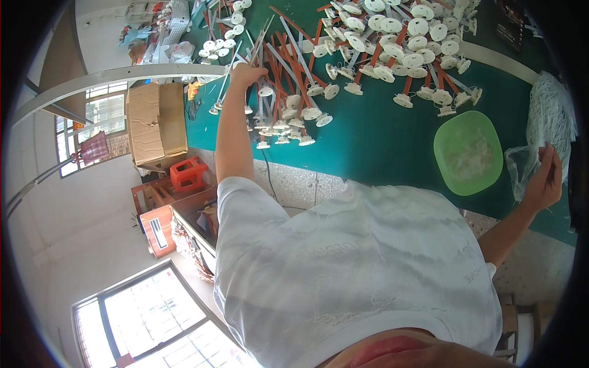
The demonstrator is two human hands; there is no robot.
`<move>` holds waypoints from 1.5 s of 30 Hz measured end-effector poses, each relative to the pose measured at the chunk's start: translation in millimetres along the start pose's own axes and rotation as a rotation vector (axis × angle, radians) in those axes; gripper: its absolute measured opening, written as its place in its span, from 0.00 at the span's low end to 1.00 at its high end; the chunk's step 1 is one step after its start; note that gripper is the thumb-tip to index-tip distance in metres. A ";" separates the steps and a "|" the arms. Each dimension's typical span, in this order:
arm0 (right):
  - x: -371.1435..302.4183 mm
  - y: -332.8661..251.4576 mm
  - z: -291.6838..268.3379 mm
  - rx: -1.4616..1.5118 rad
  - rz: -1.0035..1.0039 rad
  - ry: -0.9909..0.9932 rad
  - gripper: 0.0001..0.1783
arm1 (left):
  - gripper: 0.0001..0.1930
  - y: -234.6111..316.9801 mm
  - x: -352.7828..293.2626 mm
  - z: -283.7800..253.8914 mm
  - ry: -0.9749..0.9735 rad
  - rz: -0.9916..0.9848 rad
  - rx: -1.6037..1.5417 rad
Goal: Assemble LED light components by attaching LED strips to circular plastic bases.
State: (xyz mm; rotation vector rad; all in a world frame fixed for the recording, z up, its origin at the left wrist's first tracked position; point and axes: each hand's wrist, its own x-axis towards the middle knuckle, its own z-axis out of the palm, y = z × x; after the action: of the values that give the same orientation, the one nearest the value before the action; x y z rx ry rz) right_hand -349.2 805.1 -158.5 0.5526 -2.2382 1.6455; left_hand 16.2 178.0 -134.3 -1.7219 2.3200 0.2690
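Note:
My left hand [244, 75] reaches to the far left of the green table. Its fingers are closed among thin grey and orange-red rods [283, 80] with white round disc ends; what they hold is hidden. Out at the right edge, my right hand [545, 181] pinches a clear plastic bag [520, 168], which hangs loosely beside a light green plastic basin [453, 161]. Small pale pieces [475, 156], too blurred to name, lie in the basin. Behind the bag sits a bundle of whitish, string-like strands [550, 110].
Another big heap of disc-ended rods [399, 46] covers the far middle of the table [368, 138]. A pale curved bar [165, 72] crosses the upper left. Left of the table stand a cardboard box [153, 126] and a red plastic stool [188, 174].

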 end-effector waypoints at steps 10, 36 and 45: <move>-1.8 14.8 -7.6 -0.025 0.031 -0.005 0.10 | 0.08 0.6 -45.2 -56.7 -0.072 0.090 -0.733; -9.9 9.0 -0.8 -0.065 -0.009 -0.090 0.09 | 0.22 7.1 -18.1 -36.6 0.058 0.113 0.021; -5.8 1.6 3.5 -0.044 -0.050 -0.106 0.09 | 0.26 26.1 -41.5 -81.0 0.107 0.114 -0.403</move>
State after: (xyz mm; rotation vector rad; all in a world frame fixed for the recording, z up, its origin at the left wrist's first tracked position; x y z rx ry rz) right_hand -344.9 802.8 -163.6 0.6933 -2.3094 1.5727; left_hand -3.9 200.2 -44.5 -1.8136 2.5825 0.7265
